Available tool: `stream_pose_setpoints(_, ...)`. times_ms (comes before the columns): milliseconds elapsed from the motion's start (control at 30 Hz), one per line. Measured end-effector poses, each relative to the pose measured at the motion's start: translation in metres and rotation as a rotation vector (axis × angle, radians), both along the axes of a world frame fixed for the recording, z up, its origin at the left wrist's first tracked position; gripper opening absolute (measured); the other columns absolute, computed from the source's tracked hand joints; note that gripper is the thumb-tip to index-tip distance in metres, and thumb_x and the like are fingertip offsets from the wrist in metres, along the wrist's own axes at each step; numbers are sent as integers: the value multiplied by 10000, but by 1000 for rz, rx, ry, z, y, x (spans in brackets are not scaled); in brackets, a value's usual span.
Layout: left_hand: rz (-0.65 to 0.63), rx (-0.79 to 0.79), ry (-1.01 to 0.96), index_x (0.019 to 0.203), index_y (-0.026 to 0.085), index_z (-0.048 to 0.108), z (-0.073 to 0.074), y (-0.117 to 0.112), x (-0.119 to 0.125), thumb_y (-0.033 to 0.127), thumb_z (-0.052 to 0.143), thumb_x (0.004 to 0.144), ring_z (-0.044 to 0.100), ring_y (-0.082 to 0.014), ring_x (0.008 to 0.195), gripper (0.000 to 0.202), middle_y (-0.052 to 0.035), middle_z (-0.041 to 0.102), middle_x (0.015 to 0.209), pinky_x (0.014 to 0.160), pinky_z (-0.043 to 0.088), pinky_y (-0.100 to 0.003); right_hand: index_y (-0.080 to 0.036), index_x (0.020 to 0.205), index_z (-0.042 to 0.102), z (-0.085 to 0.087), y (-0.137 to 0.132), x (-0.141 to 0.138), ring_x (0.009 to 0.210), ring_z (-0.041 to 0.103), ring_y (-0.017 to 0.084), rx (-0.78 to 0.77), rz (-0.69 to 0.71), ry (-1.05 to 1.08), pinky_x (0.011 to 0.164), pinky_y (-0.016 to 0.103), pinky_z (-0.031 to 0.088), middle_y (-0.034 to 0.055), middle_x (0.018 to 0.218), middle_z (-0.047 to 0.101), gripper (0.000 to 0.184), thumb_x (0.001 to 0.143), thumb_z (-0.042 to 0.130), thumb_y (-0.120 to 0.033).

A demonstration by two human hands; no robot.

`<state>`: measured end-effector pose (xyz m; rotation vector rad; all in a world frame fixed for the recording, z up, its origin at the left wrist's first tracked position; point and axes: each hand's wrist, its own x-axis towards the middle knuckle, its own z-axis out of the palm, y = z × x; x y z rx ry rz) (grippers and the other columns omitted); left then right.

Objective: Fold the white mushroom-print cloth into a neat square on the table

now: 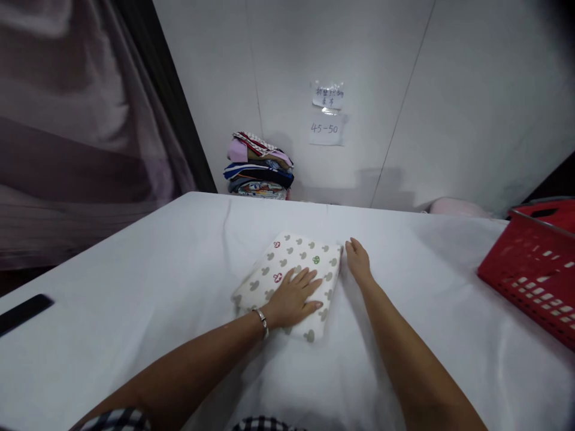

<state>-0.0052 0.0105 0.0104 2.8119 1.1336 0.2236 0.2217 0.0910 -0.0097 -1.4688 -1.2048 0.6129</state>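
A folded white cloth (287, 251) with grey, red and green mushroom prints lies flat on the white table. My left hand (294, 297) rests on top of it with fingers spread, a silver bracelet around the wrist. Close beside the cloth's far right corner is my right hand (358, 258), turned on edge with its fingers stretched out. Whether its fingertips touch the cloth's edge I cannot tell. Part of the cloth is covered by my left hand.
A red plastic basket (530, 263) stands on the right of the white table (188, 251). A dark phone-like object (24, 312) lies at the left edge. Behind the table is a stack of folded fabrics (260, 167), against a wall with handwritten paper signs (327, 129). A curtain (81, 120) hangs left.
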Motion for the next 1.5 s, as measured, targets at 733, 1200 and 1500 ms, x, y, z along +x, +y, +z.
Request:
stream_pose_setpoints(733,645,87,-410,1194,179,526,2,-42,-105,352,462,871,440,-217,1196,371,-80,510,1301,1024,319,-367,-203,1340,435,27,-116,-81,1341,291,241,32,564,-884,1092,505,151,89,1408,417,497,938,277,-449)
stream_pose_setpoints(1200,932,-264,-431,733,187,546,-3,-23,-126,424,452,843,549,-172,745,278,-29,618,793,624,372,-271,-241,1375,394,-13,-152,-91,1311,345,264,340,646,-1218,1026,461,291,71,1434,374,471,909,360,-184)
stream_pose_setpoints(1500,888,-172,-266,784,162,594,2,-7,-109,483,292,915,568,-232,925,460,-108,632,944,760,413,-320,-219,1352,429,-14,-153,-93,1298,367,270,362,604,-1273,1012,462,315,77,1425,383,443,913,370,-192)
